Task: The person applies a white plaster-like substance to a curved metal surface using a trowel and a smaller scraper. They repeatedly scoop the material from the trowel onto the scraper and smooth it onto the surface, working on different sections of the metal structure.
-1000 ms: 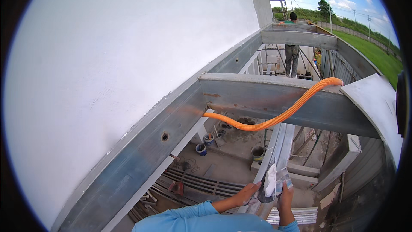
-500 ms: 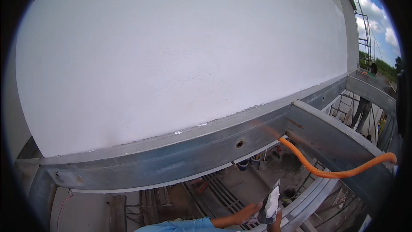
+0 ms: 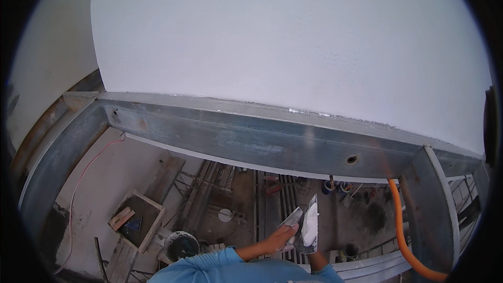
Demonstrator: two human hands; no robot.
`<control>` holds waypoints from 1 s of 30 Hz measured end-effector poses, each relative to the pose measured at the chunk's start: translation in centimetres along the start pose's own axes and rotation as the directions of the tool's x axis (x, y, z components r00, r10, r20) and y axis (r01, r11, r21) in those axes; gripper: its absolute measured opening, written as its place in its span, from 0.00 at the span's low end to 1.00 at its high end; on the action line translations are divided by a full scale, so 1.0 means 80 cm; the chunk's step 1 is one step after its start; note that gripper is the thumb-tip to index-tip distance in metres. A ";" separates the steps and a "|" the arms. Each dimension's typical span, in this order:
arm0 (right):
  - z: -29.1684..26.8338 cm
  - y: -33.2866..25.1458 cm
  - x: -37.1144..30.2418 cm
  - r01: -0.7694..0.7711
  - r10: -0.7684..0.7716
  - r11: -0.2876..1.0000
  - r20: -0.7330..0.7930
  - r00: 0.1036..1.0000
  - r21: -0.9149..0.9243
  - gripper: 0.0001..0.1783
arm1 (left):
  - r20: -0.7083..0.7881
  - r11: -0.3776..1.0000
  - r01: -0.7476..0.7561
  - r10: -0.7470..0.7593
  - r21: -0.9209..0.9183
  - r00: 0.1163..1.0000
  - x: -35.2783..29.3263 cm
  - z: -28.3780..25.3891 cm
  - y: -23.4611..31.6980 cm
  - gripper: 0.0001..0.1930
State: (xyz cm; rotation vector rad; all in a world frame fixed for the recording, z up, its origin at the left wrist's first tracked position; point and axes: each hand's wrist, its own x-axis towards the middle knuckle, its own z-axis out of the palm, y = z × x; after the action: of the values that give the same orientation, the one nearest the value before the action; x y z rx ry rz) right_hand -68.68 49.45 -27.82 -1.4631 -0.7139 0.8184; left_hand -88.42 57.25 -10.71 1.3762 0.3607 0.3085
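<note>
Low in the middle, my left hand (image 3: 282, 238) reaches in from the left in a blue sleeve. Its fingers are closed on a flat metal scraper blade (image 3: 291, 218). Right beside it stands a steel trowel (image 3: 302, 246), tilted upward and loaded with thick white putty (image 3: 310, 224). My right hand (image 3: 316, 260) is at the trowel's lower end, apparently gripping it; its fingers are mostly hidden behind the blade. Both tools are held close together, below the steel beam (image 3: 251, 139) and apart from the white wall panel (image 3: 272, 47).
An orange corrugated conduit (image 3: 399, 225) hangs at the right, near a cross beam (image 3: 432, 199). Far below lie a wooden mixing box (image 3: 160, 225), a bucket (image 3: 181, 245), planks and scaffold pipes. A thin red cable (image 3: 78, 178) runs down the left.
My view has swung left, so the beam and wall sit further right and the left corner shows. Both hands and the putty-loaded trowel appear higher and slightly left; the scraper blade now shows clearly.
</note>
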 end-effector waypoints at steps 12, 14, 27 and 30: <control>0.017 -0.026 -0.036 -0.137 0.070 0.956 0.249 0.966 0.261 0.17 | -0.203 0.997 -0.053 0.040 -0.058 0.978 -0.021 0.023 -0.053 0.32; 0.014 0.006 -0.025 -0.291 0.150 0.847 0.325 0.934 0.444 0.17 | -0.215 0.998 -0.067 0.064 -0.007 0.974 -0.032 0.020 -0.051 0.32; 0.133 -0.050 -0.001 0.317 -0.316 0.944 0.025 0.949 -0.092 0.17 | -0.278 0.904 -0.414 0.427 0.106 0.860 -0.110 -0.078 0.022 0.26; 0.150 -0.124 -0.027 0.416 -0.411 0.875 0.071 0.909 -0.248 0.17 | -0.314 0.911 -0.341 0.403 0.233 0.860 -0.140 -0.108 0.038 0.33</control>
State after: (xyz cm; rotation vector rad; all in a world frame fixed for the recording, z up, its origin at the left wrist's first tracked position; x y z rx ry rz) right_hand -79.42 54.91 -17.74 -1.4581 -1.1348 0.4148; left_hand -102.23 60.76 -8.28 1.5581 0.4241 0.8776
